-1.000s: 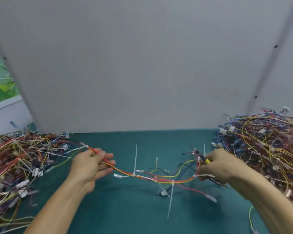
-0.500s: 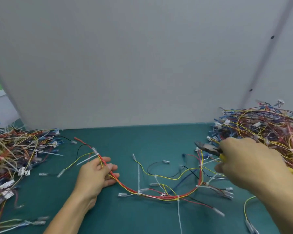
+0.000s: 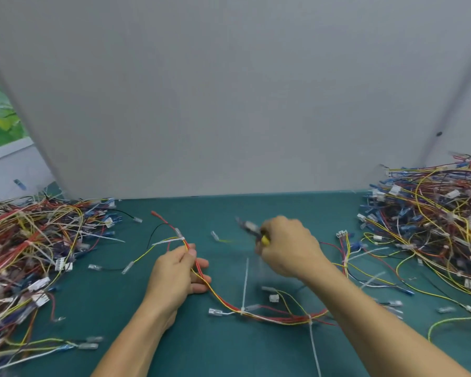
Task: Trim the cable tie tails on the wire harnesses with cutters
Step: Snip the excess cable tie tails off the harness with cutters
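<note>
A red, yellow and orange wire harness (image 3: 223, 302) lies across the green mat (image 3: 201, 349). My left hand (image 3: 176, 273) pinches it near its left end, just below a white cable tie tail (image 3: 166, 241). Two more long white tie tails stick out from it, one pointing up (image 3: 245, 284) and one pointing toward me (image 3: 314, 346). My right hand (image 3: 288, 248) grips yellow-handled cutters (image 3: 252, 229), blurred, with the jaws pointing left above the mat, to the right of my left hand.
A big tangle of harnesses (image 3: 30, 254) fills the left side, and another pile (image 3: 433, 227) fills the right. Loose wires and terminals (image 3: 93, 267) are scattered on the mat between them. A grey partition (image 3: 229, 91) stands behind the mat.
My right hand with the cutters has moved left, away from the right pile toward my left hand. My left hand has closed its pinch on the harness end.
</note>
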The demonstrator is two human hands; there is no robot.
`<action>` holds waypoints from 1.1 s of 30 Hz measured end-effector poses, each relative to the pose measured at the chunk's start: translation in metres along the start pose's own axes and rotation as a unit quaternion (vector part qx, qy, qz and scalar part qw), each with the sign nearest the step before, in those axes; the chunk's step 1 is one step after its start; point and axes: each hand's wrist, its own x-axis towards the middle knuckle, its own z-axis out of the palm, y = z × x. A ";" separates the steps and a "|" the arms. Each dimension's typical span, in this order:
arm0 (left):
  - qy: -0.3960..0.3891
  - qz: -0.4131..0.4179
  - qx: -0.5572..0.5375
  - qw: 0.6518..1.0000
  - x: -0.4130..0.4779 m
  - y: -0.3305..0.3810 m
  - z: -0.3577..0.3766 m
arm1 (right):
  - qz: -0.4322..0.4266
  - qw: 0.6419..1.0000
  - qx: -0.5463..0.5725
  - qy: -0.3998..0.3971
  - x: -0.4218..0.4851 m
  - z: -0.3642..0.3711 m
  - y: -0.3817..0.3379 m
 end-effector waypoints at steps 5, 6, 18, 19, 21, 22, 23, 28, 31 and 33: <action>0.004 0.033 0.034 0.999 -0.002 0.000 -0.001 | 0.021 0.994 0.103 -0.014 0.024 0.002 -0.007; 0.006 0.040 0.045 0.998 -0.002 -0.001 -0.002 | 0.017 0.994 0.107 -0.025 0.023 -0.003 -0.004; 0.002 0.121 0.134 0.984 -0.005 -0.004 -0.005 | 0.194 0.966 0.168 0.015 -0.042 -0.045 0.124; 0.000 0.125 0.134 0.983 -0.005 -0.004 -0.005 | 0.195 0.967 0.165 0.014 -0.043 -0.041 0.125; -0.004 0.129 0.132 0.983 -0.004 -0.005 -0.005 | 0.198 0.968 0.152 0.021 -0.041 -0.037 0.125; -0.004 0.129 0.131 0.983 -0.003 -0.005 -0.005 | 0.198 0.969 0.143 0.025 -0.038 -0.035 0.124; -0.004 0.129 0.129 0.983 -0.003 -0.006 -0.005 | 0.194 0.972 0.128 0.028 -0.036 -0.033 0.121; -0.014 0.130 0.128 0.983 -0.001 -0.009 -0.005 | 0.169 0.982 0.079 -0.037 -0.026 -0.022 0.103; -0.017 0.133 0.125 0.983 0.000 -0.010 -0.005 | 0.185 0.975 0.112 -0.055 -0.020 -0.023 0.098; -0.020 0.133 0.115 0.984 0.001 -0.010 -0.006 | 0.196 0.969 0.136 -0.067 -0.023 -0.021 0.097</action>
